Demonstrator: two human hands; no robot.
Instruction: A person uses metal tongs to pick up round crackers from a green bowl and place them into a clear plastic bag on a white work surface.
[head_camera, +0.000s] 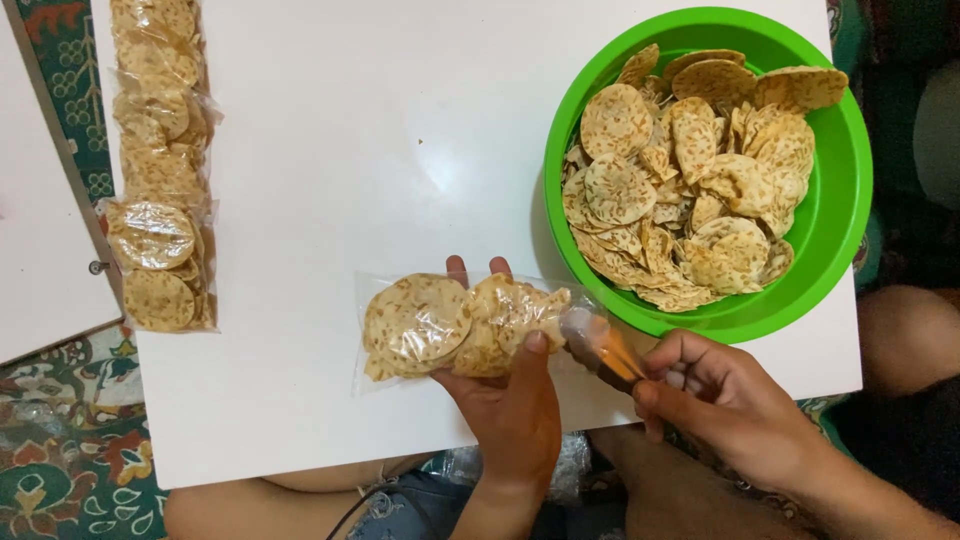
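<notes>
My left hand (510, 400) holds a clear plastic bag of round speckled crackers (440, 322) flat over the white table (350, 150), thumb pressing on top and fingertips showing behind it. My right hand (735, 400) grips a small dark tool with an orange blurred tip (600, 350) at the bag's open right end. A green bowl (835, 230) heaped with loose crackers (690, 180) stands just beyond, at the table's right.
A row of filled cracker bags (160, 160) lies along the table's left edge. A second white surface (40, 230) adjoins at the left. Patterned carpet (60, 460) shows below, and my knees sit under the table's near edge.
</notes>
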